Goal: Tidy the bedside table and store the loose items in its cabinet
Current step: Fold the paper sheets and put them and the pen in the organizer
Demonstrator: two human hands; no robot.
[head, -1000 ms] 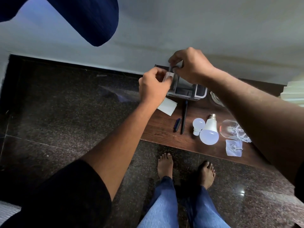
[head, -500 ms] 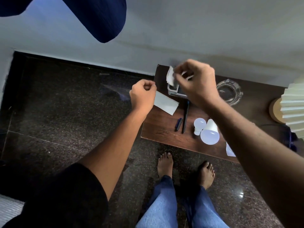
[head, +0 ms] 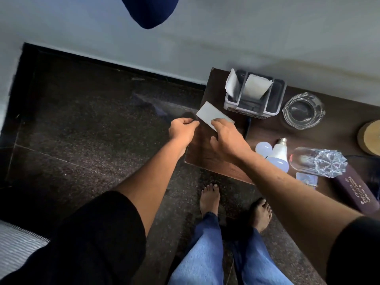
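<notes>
A dark wooden bedside table [head: 207, 161] stands against the wall. At its back, a grey organizer [head: 273, 99] holds two folded white papers [head: 256, 87]. A white card [head: 206, 113] lies at the table's left edge, and my right hand [head: 226, 140] grips its near end with the fingertips. My left hand [head: 182, 128] hovers just left of the card, fingers pinched shut with nothing visible in them. Two white bulbs [head: 277, 159], a cut-glass tumbler [head: 320, 162] on its side and a small clear packet [head: 306, 178] lie at the front right.
A glass ashtray [head: 303, 110] sits right of the organizer, with a round wooden base [head: 370, 138] beyond it. A purple spectacle case [head: 355, 194] lies at the front right. A dark pen [head: 248, 124] shows beside my right hand. My bare feet [head: 209, 200] stand on dark stone floor.
My right hand left the organizer, where a folded paper now stands, and came down onto the white card. My left hand moved a little right, still closed.
</notes>
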